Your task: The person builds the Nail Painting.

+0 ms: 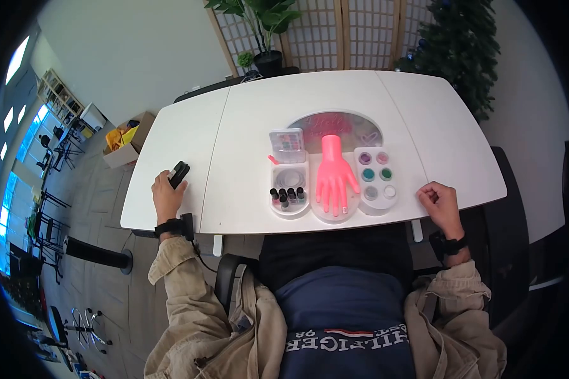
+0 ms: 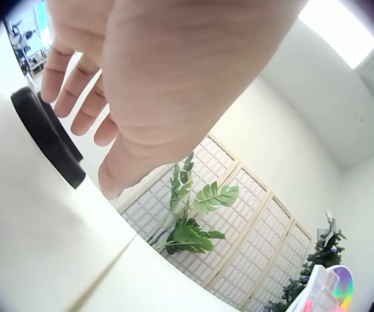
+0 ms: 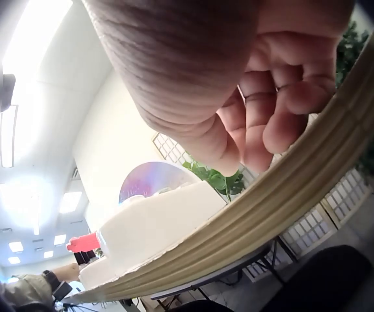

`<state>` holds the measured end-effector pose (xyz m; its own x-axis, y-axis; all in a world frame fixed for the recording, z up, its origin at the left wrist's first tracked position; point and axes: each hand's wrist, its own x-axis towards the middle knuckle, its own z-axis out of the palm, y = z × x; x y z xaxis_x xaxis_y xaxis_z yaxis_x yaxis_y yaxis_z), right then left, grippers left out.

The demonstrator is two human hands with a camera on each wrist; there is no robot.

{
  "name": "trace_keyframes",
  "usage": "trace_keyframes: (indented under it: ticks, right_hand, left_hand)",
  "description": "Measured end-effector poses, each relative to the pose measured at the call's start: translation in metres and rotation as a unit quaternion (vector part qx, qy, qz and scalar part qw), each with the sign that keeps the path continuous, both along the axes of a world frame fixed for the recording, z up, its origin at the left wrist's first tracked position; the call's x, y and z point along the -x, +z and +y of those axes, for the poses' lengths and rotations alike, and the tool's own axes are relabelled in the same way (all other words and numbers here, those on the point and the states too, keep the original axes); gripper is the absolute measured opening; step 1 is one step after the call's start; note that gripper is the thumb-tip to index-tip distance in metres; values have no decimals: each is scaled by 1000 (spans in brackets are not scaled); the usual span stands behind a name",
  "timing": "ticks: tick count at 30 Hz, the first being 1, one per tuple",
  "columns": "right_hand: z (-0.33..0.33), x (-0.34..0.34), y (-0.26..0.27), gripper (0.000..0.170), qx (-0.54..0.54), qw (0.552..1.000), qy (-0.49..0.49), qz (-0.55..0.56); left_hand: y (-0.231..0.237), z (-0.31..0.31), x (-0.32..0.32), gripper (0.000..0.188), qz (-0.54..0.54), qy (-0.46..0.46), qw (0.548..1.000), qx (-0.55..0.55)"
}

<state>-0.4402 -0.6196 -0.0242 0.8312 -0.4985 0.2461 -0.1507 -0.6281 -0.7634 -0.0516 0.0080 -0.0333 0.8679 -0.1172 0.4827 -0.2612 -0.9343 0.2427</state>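
My left hand [image 1: 167,197] is at the table's left side, right by a black oblong object [image 1: 180,175]. In the left wrist view its fingers extend loosely beside that black object [image 2: 44,136]. Over the near right table edge, my right hand [image 1: 441,203] hovers with fingers loosely curled and nothing in them. Between the hands stands a white nail-art set [image 1: 379,203] carrying a pink model hand [image 1: 332,174]. Small black-capped bottles [image 1: 291,193] fill its left part, and several pots of coloured glitter [image 1: 385,174] its right.
Behind the pink hand stands a rounded mirror [image 1: 364,128]; a clear lidded case [image 1: 287,147] is propped open at its left. The white table [image 1: 253,114] has seams on both sides. Beyond it are a potted plant [image 1: 269,62], a folding screen and a decorated tree [image 1: 461,57].
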Motion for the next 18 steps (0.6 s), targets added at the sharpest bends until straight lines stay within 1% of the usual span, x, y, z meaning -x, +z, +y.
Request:
trace_keyframes:
  ticks: [3,6,9,12,18]
  right_hand:
    - [1,-1,2,12,-7,1000,1,7]
    - [2,-1,2,11,-6,1000,-1,12]
    - [2,-1,3,11,-11,1000,0,14]
    - [4,0,7,11,-12,1000,6,15]
    - [4,1,7,13,-10,1000,11,17]
  left_hand:
    - [-6,11,-9,69,12,-10,1000,9]
    - [-9,11,-15,67,12,-2,1000,-15]
    - [2,4,-16,62,94,17,995,-17]
    - [10,-8,-14,55,104,41,992,-52]
    - [9,-18,-31,45,88,73,991,-67]
